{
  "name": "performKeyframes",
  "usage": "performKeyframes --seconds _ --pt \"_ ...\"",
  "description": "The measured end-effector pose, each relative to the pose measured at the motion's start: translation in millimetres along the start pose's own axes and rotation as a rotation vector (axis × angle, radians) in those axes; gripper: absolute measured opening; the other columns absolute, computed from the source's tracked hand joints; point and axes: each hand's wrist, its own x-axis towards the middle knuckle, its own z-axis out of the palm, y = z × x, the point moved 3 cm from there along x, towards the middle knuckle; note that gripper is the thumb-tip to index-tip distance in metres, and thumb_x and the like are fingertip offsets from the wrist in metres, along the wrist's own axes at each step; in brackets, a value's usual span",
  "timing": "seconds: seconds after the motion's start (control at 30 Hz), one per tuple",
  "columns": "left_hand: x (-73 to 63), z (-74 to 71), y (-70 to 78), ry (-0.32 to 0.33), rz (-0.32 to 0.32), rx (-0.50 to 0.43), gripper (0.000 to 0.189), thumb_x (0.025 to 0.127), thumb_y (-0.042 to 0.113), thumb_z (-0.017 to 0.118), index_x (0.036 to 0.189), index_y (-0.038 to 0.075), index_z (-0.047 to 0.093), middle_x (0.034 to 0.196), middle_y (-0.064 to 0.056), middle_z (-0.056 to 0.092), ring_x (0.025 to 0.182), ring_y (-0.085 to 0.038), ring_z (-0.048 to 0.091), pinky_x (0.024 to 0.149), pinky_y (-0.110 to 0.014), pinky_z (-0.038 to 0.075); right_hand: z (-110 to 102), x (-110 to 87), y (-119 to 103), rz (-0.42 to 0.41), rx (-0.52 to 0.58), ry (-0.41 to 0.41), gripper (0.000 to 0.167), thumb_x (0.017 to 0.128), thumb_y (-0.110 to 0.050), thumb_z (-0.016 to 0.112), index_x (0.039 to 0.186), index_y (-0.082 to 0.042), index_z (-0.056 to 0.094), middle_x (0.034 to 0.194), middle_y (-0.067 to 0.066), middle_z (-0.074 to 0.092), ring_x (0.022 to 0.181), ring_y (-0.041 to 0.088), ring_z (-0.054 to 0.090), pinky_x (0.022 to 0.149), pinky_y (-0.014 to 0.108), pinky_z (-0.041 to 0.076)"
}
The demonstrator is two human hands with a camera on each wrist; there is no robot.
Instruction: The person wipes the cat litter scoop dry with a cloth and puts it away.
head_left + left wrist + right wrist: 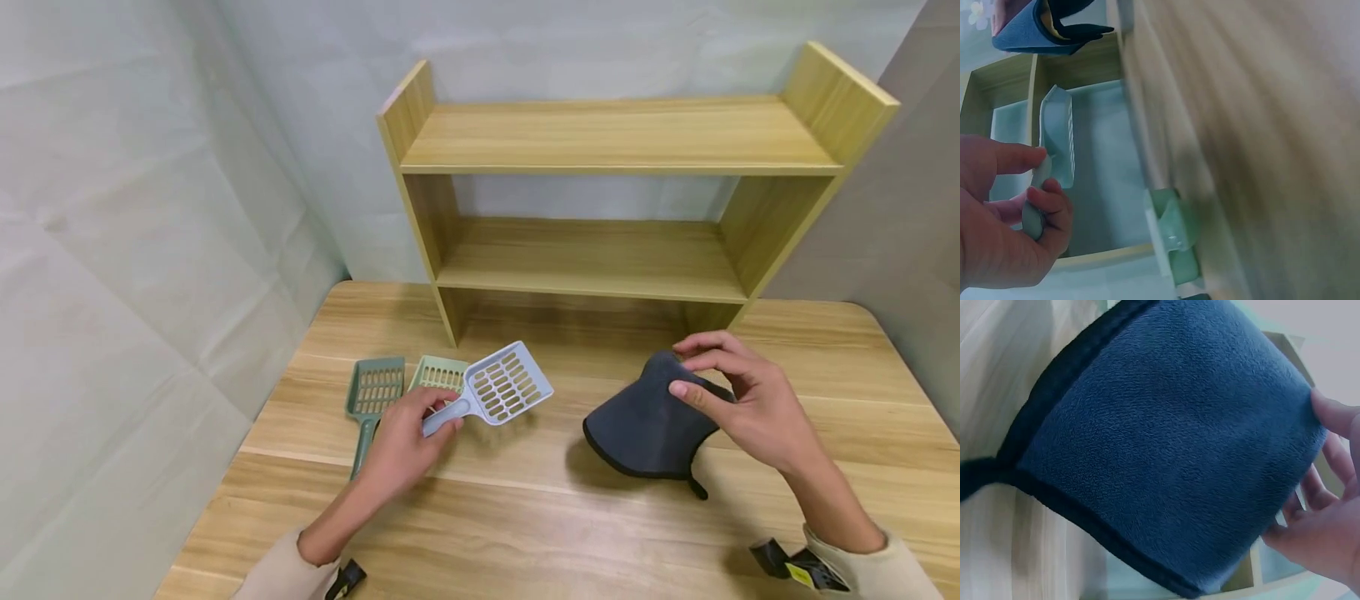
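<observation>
In the head view my left hand [408, 437] pinches the handle of a pale blue slotted litter scoop [471, 400], its blade raised off the table and pointing right. The left wrist view shows thumb and fingers around this handle. My right hand [753, 400] grips a dark blue cloth [648, 425] by its top fold; the cloth hangs spread below, with black edging and a black loop at a lower corner. In the right wrist view the plush cloth [1172, 437] covers much of the picture. Near my left hand lie a dark green scoop [365, 417] and a light green scoop [442, 363], the latter partly hidden.
A wooden two-tier shelf [592, 292] stands at the back of the wood-grain table [517, 525]. Pale sheeting [135, 208] hangs on the left and behind. Black wrist cameras sit at both cuffs, close over the tabletop.
</observation>
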Motion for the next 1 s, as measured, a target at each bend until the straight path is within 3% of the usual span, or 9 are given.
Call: performKeyframes --seconds 0.13,0.27,0.53,0.67,0.83,1.0 --pt "3.8 -4.0 1.2 -0.003 -0.023 0.008 0.028 0.089 0.007 0.087 0.115 0.006 0.079 0.095 -0.005 0.071 0.082 -0.013 0.059 0.071 -0.025 0.047 4.1 1.9 -4.0 -0.002 0.113 0.045 0.025 0.087 0.026 0.070 0.103 0.007 0.074 0.133 0.003 0.071 0.125 0.011 0.066 0.105 0.014 0.049" --pt "4.8 -5.9 3.4 0.000 -0.023 0.017 0.028 0.089 0.009 0.087 0.115 0.007 0.079 0.096 -0.005 0.071 0.082 -0.013 0.059 0.070 -0.025 0.046 8.0 3.6 -5.8 0.028 0.199 0.063 0.020 0.090 0.024 0.069 0.103 0.009 0.073 0.129 0.006 0.076 0.125 0.012 0.069 0.105 0.016 0.050" --pt "7.4 -6.7 8.3 0.007 -0.002 0.014 0.029 0.089 0.009 0.088 0.116 0.008 0.079 0.097 -0.005 0.071 0.082 -0.013 0.059 0.071 -0.025 0.047 12.6 -1.6 -7.1 0.045 0.109 0.134 0.028 0.089 0.025 0.068 0.112 0.010 0.073 0.120 -0.004 0.075 0.110 0.006 0.072 0.096 0.011 0.053" --pt "11.9 -10.8 12.8 0.032 0.026 0.004 0.030 0.089 0.008 0.088 0.117 0.007 0.078 0.097 -0.006 0.071 0.082 -0.015 0.060 0.070 -0.026 0.046 13.2 -1.8 -6.7 -0.002 0.121 0.104 0.031 0.090 0.023 0.068 0.119 0.011 0.071 0.118 -0.003 0.075 0.104 0.006 0.072 0.091 0.012 0.054" --pt "19.4 -16.1 18.8 0.060 0.050 0.013 0.028 0.090 0.009 0.087 0.117 0.006 0.078 0.094 -0.007 0.070 0.077 -0.015 0.056 0.067 -0.027 0.043 14.2 -0.6 -6.8 0.009 0.139 0.049 0.040 0.092 0.023 0.065 0.131 0.013 0.066 0.120 -0.007 0.074 0.104 0.003 0.071 0.088 0.012 0.055" --pt "26.0 -18.4 26.5 0.063 0.068 0.021 0.030 0.092 0.013 0.086 0.120 0.007 0.078 0.100 -0.007 0.072 0.081 -0.017 0.060 0.069 -0.028 0.046 13.2 0.2 -7.4 0.084 0.000 -0.001 0.047 0.096 0.017 0.065 0.142 0.004 0.065 0.118 -0.019 0.072 0.093 -0.001 0.069 0.079 0.012 0.053"
